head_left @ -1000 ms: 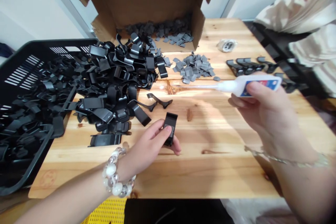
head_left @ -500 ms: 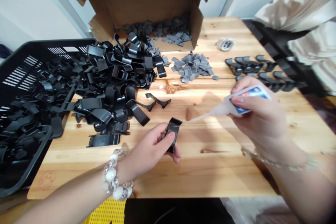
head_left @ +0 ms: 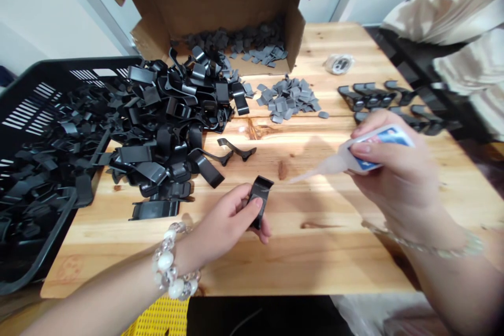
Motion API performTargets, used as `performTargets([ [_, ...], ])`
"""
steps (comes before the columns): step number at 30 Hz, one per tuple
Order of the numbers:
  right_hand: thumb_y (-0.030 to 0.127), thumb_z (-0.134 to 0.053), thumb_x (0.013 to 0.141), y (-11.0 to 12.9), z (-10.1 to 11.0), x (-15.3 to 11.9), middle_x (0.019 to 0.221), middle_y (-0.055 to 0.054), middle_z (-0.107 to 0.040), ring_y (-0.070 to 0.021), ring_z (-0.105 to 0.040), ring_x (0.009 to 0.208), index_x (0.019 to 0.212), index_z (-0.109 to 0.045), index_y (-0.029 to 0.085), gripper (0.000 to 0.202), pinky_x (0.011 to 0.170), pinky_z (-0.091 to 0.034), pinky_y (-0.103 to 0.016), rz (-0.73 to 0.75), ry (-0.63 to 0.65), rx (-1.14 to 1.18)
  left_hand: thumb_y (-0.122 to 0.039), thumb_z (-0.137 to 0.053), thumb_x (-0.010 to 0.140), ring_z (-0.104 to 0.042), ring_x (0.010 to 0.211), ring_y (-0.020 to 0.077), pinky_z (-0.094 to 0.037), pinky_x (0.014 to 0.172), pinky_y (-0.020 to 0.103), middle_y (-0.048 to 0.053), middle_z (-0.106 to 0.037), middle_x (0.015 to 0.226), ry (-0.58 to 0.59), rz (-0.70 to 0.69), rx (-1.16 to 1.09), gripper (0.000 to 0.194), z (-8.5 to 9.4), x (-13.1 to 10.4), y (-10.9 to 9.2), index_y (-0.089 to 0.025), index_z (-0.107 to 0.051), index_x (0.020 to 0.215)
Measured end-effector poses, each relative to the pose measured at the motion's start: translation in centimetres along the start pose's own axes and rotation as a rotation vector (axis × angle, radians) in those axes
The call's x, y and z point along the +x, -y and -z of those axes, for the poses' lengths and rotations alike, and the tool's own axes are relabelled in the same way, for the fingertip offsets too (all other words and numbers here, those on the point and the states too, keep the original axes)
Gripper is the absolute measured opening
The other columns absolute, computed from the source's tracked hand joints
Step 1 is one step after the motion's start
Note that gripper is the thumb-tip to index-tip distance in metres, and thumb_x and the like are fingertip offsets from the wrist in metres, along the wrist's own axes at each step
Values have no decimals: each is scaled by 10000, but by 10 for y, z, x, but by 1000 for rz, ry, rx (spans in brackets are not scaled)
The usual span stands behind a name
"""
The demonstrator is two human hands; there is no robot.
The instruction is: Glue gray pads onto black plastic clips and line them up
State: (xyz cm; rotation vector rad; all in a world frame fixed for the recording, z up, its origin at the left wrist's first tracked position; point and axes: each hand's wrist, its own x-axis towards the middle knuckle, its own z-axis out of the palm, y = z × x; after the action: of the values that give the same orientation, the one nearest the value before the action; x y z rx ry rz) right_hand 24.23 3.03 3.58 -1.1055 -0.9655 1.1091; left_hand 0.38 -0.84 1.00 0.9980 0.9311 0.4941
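Observation:
My left hand (head_left: 236, 211) pinches a black curved clip (head_left: 262, 189) near the table's middle, thumb on its face and its bent end pointing away from me. In my right hand (head_left: 401, 168) is a white glue bottle (head_left: 350, 157) with a blue label, fingers wrapped round it. The bottle's thin nozzle points left, its tip a short way right of the clip and apart from it. Two loose black clips (head_left: 246, 153) lie beyond my left hand. Small grey pads (head_left: 289, 98) form a pile farther back.
A heap of black clips (head_left: 177, 115) spreads from a black basket (head_left: 39, 73) at the left. An open cardboard box (head_left: 295, 37) with grey pads stands behind. Clips in rows (head_left: 370, 95) and a tape roll (head_left: 339, 64) are at the right.
My right hand has moved slightly right with the glue bottle, so the nozzle tip is a little farther from the clip. My left hand has stayed put.

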Motion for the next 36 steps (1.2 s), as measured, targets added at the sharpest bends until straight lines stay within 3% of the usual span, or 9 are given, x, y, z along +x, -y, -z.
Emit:
performTargets([
  [27,72,-683,575,2,-1,0,480,48,-483,-73,-399,375,662,-612,183,158,346,-222,-219,17,2,-6,-359,-499,927,-641,614,137,-526,678,297,21,-662,694,-16,-1,-3,196,-1,-1,-1,-167,-476,899],
  [36,57,-687,589,2,0,-2,492,48,-481,-75,-412,415,667,-606,184,170,367,-263,-218,126,2,-3,-324,-499,925,-652,561,129,-537,613,274,15,-667,657,-51,55,-42,171,-1,1,-1,-158,-478,886],
])
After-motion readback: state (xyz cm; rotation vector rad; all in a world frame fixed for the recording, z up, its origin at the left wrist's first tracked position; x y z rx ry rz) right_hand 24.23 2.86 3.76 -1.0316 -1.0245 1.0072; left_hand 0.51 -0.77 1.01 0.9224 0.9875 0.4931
